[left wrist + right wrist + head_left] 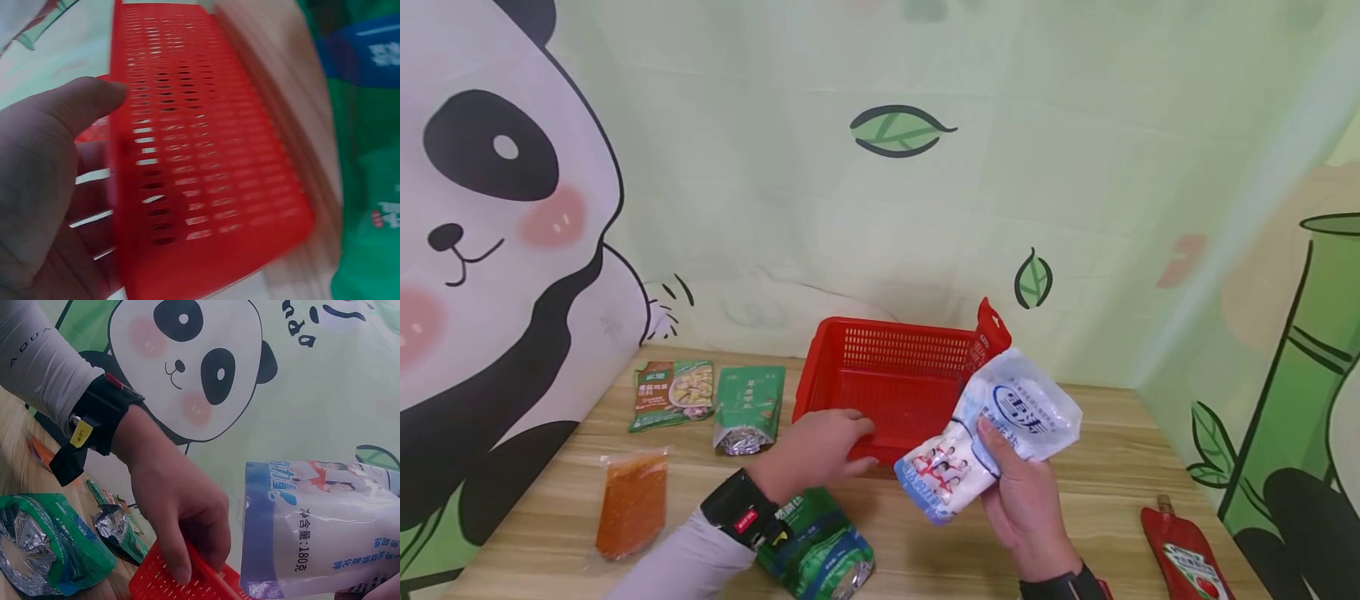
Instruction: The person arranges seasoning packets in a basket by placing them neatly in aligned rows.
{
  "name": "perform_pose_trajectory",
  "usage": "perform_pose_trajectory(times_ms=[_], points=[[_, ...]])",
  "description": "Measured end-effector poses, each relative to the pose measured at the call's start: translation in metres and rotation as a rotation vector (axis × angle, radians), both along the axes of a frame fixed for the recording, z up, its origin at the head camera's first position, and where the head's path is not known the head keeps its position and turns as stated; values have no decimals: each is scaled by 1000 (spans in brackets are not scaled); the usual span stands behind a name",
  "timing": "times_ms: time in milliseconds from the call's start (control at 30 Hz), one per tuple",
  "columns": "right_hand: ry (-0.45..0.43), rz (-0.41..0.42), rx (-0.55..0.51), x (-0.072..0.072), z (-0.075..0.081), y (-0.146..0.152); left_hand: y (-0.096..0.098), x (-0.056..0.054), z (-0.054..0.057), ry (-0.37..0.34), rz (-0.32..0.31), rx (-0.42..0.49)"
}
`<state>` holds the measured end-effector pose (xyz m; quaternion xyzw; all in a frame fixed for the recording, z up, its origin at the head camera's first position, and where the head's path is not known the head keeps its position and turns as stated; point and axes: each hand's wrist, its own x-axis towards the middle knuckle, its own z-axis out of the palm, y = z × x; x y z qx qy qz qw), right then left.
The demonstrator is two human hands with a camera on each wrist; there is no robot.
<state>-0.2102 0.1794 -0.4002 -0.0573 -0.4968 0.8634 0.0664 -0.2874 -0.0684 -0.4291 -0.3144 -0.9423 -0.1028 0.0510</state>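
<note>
Right of the left hand (820, 450), clasped on the red basket (898, 408), a white pouch (970, 442) is gripped aslant by the right hand (1026, 500).

left forearm (681, 554) slants up-right in head view | left grip (816, 450): back of hand up, left thumb (87, 103) opposed to fingers (215, 540), pinching | right wrist (1048, 557) low in head view | right grip (1028, 504): holding, right thumb (997, 442) laid on top, other fingers mostly hidden | grips apart, left further forward
</note>
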Motion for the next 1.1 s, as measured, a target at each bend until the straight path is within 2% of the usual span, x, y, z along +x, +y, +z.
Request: perform_pose_trajectory(times_ms=[133, 300, 500, 733, 967, 1100], points=[[-2, -5, -8, -1, 0, 0, 3, -6, -10, -8, 10, -17], [-10, -7, 6, -4, 2, -2, 9, -11, -21, 65, 31, -26], [-26, 11, 124, -15, 6, -3, 15, -14, -27, 130, 91, -71], [-44, -12, 278, -39, 11, 0, 19, -15, -20, 120, 91, -88], [-66, -32, 537, -69, 19, 1, 17, -19, -23, 97, 84, -80], [-76, -25, 624, -86, 22, 0, 17, -18, -25, 100, 87, -89]])
